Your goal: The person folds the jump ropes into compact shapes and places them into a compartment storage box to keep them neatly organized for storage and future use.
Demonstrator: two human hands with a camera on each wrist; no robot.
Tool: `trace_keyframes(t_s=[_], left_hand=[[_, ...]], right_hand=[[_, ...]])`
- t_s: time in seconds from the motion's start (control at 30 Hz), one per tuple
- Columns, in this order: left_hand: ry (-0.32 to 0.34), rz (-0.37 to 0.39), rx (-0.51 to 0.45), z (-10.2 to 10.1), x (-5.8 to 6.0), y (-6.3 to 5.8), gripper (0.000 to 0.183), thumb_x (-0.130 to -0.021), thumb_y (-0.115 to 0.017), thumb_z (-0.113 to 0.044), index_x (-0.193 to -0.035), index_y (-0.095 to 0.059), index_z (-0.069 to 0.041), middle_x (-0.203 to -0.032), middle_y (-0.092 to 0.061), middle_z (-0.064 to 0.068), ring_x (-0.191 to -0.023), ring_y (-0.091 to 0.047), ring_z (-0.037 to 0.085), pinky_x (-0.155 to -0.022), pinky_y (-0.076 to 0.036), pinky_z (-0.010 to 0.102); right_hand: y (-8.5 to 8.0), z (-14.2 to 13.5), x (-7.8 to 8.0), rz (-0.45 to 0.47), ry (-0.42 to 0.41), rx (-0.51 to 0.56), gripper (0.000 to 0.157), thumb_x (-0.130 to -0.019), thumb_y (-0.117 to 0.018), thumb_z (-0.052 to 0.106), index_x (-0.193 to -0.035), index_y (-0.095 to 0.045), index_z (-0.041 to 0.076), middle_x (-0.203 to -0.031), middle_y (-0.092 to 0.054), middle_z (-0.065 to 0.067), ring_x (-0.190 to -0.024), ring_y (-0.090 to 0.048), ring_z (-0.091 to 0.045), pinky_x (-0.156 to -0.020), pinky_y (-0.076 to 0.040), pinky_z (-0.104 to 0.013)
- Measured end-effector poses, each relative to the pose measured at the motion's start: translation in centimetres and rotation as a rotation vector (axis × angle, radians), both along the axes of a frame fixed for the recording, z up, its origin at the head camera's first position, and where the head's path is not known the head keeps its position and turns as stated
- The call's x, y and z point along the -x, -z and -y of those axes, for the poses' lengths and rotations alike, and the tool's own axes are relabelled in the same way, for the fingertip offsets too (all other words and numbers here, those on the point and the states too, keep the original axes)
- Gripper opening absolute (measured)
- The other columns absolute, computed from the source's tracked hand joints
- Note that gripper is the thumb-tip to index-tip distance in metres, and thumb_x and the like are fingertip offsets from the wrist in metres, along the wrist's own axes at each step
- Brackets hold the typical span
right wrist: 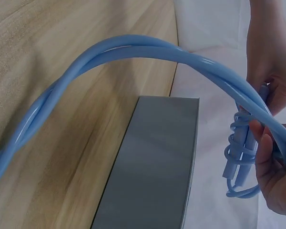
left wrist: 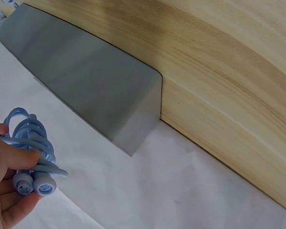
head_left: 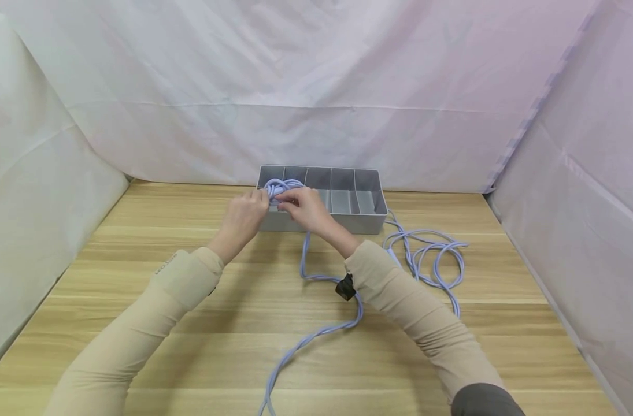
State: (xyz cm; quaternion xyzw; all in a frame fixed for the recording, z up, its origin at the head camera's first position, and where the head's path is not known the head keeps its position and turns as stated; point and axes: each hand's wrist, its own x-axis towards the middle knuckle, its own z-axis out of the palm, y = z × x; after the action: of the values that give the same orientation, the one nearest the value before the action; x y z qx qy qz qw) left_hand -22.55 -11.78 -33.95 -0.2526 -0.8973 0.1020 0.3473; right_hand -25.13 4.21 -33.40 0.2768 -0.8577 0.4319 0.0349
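Both hands meet over the left end of a grey divided box, holding a light blue jump rope [head_left: 285, 185]. Its two handles [right wrist: 234, 162] lie side by side, with coils of cord wound around them. My left hand [head_left: 245, 214] grips the handles, its thumb pressed across the coils in the left wrist view. Close beside it, my right hand [head_left: 307, 209] pinches the doubled cord [right wrist: 133, 47] between thumb and fingers. From there the twisted cord drops past the box front and trails over the table toward the near edge.
The grey box [head_left: 358, 224] has several compartments in a row and stands at the back of the wooden table [head_left: 202, 358]. To its right lies another loosely looped light blue rope [head_left: 443, 247] with a handle [head_left: 393, 255]. White sheets [head_left: 316, 133] hang around the table.
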Motion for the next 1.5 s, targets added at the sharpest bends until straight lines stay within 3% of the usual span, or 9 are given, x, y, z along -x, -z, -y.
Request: trace_keyframes(t_s=[0.13, 0.37, 0.6, 0.8, 0.97, 1.17, 1.3, 1.5], left_hand=[[0.023, 0.022, -0.047, 0.3, 0.1, 0.2, 0.008, -0.079, -0.056, 0.005, -0.085, -0.061, 0.008, -0.064, -0.06, 0.014, -0.046, -0.053, 0.022, -0.036, -0.04, 0.028], [0.041, 0.026, 0.001, 0.2, 0.0, 0.3, 0.007, -0.079, -0.062, 0.002, -0.085, -0.063, 0.005, -0.07, -0.064, 0.014, -0.048, -0.055, 0.02, -0.035, -0.039, 0.026], [0.052, 0.067, -0.008, 0.1, -0.2, 0.2, 0.013, -0.077, -0.065, 0.001, -0.089, -0.064, 0.006, -0.075, -0.067, 0.016, -0.054, -0.059, 0.022, -0.038, -0.044, 0.027], [0.085, 0.099, 0.043, 0.4, -0.4, -0.1, 0.011, -0.076, -0.064, 0.003, -0.087, -0.063, 0.005, -0.072, -0.065, 0.015, -0.053, -0.057, 0.022, -0.038, -0.044, 0.028], [0.129, 0.195, 0.082, 0.9, -0.8, -0.6, 0.013, -0.069, -0.065, 0.006, -0.081, -0.063, 0.002, -0.065, -0.062, 0.01, -0.046, -0.051, 0.017, -0.038, -0.041, 0.026], [0.224, 0.332, 0.04, 1.6, -1.6, -0.4, 0.015, -0.068, -0.07, 0.0, -0.066, -0.057, -0.006, -0.05, -0.048, 0.001, -0.042, -0.032, 0.011, -0.035, -0.031, 0.027], [0.269, 0.432, 0.018, 2.0, -2.2, -0.2, 0.016, -0.069, -0.074, -0.007, -0.066, -0.058, -0.008, -0.05, -0.049, 0.0, -0.043, -0.035, 0.012, -0.036, -0.033, 0.028], [0.297, 0.55, 0.06, 2.3, -3.0, -0.3, 0.015, -0.067, -0.075, -0.006, -0.067, -0.06, -0.009, -0.056, -0.056, 0.001, -0.047, -0.045, 0.014, -0.041, -0.04, 0.028]], right_hand=[[0.3, 0.0, 0.2, 0.003, 0.007, 0.028, 0.019, -0.086, -0.061, 0.007, -0.103, -0.067, 0.001, -0.084, -0.068, -0.01, -0.058, -0.058, -0.017, -0.051, -0.047, -0.019], [0.6, -0.1, 0.3, -0.034, 0.001, 0.027, 0.018, -0.086, -0.06, 0.007, -0.102, -0.067, 0.0, -0.087, -0.068, -0.011, -0.054, -0.055, -0.015, -0.049, -0.044, -0.018], [0.8, -0.4, 0.6, -0.083, -0.011, 0.025, 0.017, -0.086, -0.059, 0.006, -0.1, -0.067, 0.0, -0.092, -0.068, -0.012, -0.068, -0.062, -0.023, -0.056, -0.046, -0.018], [0.7, -0.8, 0.8, -0.15, -0.071, -0.023, 0.014, -0.084, -0.061, 0.004, -0.095, -0.069, 0.0, -0.092, -0.068, -0.012, -0.073, -0.063, -0.018, -0.061, -0.048, -0.018], [0.5, -1.2, 0.8, -0.17, -0.161, -0.084, 0.012, -0.082, -0.064, 0.005, -0.093, -0.07, 0.001, -0.09, -0.069, -0.011, -0.075, -0.063, -0.016, -0.063, -0.048, -0.019], [0.4, -1.4, 1.0, -0.106, -0.314, -0.188, 0.012, -0.081, -0.066, 0.006, -0.091, -0.07, 0.003, -0.09, -0.069, -0.008, -0.083, -0.064, -0.015, -0.073, -0.049, -0.018], [0.4, -1.4, 0.9, -0.048, -0.409, -0.211, 0.011, -0.078, -0.069, 0.007, -0.088, -0.071, 0.002, -0.086, -0.07, -0.007, -0.077, -0.064, -0.013, -0.07, -0.049, -0.018], [0.7, -1.5, 0.7, 0.049, -0.513, -0.202, 0.009, -0.076, -0.07, 0.005, -0.084, -0.071, 0.0, -0.081, -0.07, -0.009, -0.068, -0.062, -0.009, -0.063, -0.05, -0.018]])
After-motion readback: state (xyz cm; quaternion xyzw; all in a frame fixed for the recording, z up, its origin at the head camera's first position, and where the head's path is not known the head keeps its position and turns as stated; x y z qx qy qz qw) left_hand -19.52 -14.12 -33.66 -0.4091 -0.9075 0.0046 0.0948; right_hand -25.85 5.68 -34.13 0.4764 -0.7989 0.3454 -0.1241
